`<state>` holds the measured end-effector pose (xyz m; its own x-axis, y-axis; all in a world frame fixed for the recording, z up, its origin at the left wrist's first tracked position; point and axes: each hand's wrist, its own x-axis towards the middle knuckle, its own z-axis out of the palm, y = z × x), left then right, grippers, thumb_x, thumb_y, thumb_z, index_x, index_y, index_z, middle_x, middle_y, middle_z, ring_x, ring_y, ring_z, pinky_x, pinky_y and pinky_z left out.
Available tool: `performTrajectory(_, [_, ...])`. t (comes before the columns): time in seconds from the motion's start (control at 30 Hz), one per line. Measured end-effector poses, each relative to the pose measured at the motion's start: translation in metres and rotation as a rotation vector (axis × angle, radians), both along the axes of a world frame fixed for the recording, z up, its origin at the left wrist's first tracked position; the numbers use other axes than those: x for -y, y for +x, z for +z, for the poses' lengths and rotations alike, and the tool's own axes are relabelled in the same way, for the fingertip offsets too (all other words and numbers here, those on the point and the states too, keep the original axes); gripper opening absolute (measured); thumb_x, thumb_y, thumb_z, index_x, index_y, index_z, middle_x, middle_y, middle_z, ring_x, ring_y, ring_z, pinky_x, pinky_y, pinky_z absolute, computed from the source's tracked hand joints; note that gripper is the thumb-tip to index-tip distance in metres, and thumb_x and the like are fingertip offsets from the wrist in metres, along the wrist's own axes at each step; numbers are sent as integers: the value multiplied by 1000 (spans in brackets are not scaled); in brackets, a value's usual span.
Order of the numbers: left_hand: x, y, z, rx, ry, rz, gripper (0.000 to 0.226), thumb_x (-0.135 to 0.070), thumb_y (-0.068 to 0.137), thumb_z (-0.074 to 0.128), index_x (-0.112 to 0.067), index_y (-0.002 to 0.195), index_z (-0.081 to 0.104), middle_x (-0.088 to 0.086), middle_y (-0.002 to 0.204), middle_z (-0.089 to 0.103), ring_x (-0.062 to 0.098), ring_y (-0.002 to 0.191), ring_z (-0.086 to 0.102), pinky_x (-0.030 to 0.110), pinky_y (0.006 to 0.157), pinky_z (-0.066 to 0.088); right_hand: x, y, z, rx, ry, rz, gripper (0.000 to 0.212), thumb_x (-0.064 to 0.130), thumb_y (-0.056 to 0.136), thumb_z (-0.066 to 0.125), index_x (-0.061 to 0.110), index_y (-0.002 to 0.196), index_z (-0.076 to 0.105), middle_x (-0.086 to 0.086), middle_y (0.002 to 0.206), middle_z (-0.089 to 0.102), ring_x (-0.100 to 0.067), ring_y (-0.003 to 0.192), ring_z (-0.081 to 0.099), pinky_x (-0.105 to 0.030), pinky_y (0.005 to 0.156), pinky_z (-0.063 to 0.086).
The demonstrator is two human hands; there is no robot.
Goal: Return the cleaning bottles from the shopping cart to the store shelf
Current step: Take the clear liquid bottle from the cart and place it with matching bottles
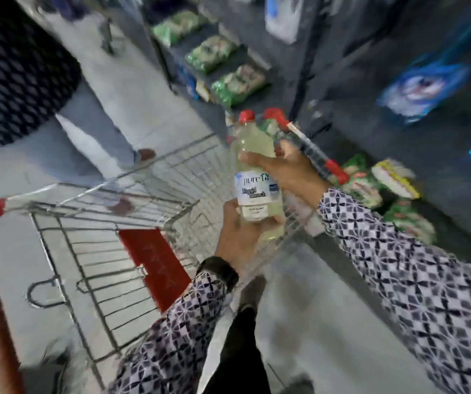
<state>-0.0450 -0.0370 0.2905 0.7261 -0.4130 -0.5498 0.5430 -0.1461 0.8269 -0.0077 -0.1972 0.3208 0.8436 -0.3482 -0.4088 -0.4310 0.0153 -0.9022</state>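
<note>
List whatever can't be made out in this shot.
- Second bottle: head view, mostly hidden behind the front bottle and right hand.
- Shelf goods: motion blur, labels unreadable.
- Front bottle's base: covered by left hand.
- Cart handle: cut off by left edge.

Near frame centre, the left hand [238, 237] cups a base from below; the right hand [288, 172], above it, wraps around, both patterned sleeves extended.
</note>
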Motion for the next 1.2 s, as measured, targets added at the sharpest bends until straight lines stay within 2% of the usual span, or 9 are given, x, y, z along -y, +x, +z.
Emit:
performTrajectory(0.1, [28, -38, 82, 165, -88, -107, 63, 4, 83, 82, -7, 129, 40, 8, 118, 71, 5, 90, 79, 28, 76, 67, 26, -64, 99, 127, -92, -128, 61, 54, 65, 93, 27, 113, 67, 8, 108, 80, -9, 95, 78, -31, 85, 63])
performTrajectory(0.23, [57, -100, 191, 396, -173, -245, 69, 0, 74, 89, -11, 128, 48, 6, 121, 76, 15, 102, 79, 30, 79, 66, 55, -167, 220, 296, -195, -312, 64, 78, 56, 78, 34, 100, 67, 6, 105, 78, -15, 96, 77, -40, 87, 61])
performTrajectory(0.33, [82, -149, 261, 557, -291, -336, 64, 0, 73, 91, -13, 122, 52, 4, 110, 79, 11, 94, 79, 27, 73, 65, 68, -244, 303, 449, -212, -408, 54, 73, 64, 75, 31, 97, 66, 0, 113, 79, -16, 88, 74, -28, 65, 56])
performTrajectory(0.53, [116, -217, 370, 785, -415, -443, 71, -18, 64, 100, -23, 120, 56, -7, 108, 80, 8, 97, 79, 31, 81, 65, 78, -354, 418, 699, -368, -565, 25, 53, 91, 71, 30, 88, 63, 7, 101, 77, -6, 80, 71, -31, 73, 53])
performTrajectory(0.73, [134, -251, 408, 898, -465, -503, 74, -21, 59, 101, -27, 115, 54, -27, 104, 76, -7, 90, 74, 16, 76, 59, 79, -405, 452, 808, -439, -623, 28, 51, 95, 68, 26, 108, 67, 7, 102, 82, -9, 88, 76, -39, 79, 56])
performTrajectory(0.9, [141, -254, 409, 913, -446, -504, 76, -25, 57, 103, -30, 115, 53, -22, 108, 77, 0, 95, 76, 33, 86, 64, 82, -411, 455, 806, -461, -651, 38, 52, 94, 68, 22, 117, 66, 8, 104, 83, -11, 96, 79, -40, 87, 58])
performTrajectory(1.0, [148, -247, 408, 920, -436, -490, 77, -26, 56, 103, -29, 115, 53, -26, 105, 77, -4, 91, 75, 26, 81, 63, 87, -402, 454, 800, -453, -639, 39, 52, 94, 68, 21, 118, 67, 9, 104, 83, -12, 100, 79, -41, 95, 59])
performTrajectory(1.1, [159, -228, 406, 924, -415, -487, 76, -30, 55, 102, -30, 114, 53, -30, 102, 75, -9, 88, 73, 16, 74, 58, 100, -382, 450, 811, -427, -628, 36, 47, 95, 68, 19, 118, 68, 10, 101, 82, -3, 94, 78, -26, 84, 59])
performTrajectory(1.2, [179, -190, 401, 950, -331, -499, 78, -41, 49, 101, -33, 112, 57, -21, 106, 79, -3, 95, 76, 31, 86, 62, 118, -345, 440, 801, -394, -642, 37, 39, 98, 67, 15, 126, 64, 9, 103, 80, 9, 82, 75, -12, 67, 56])
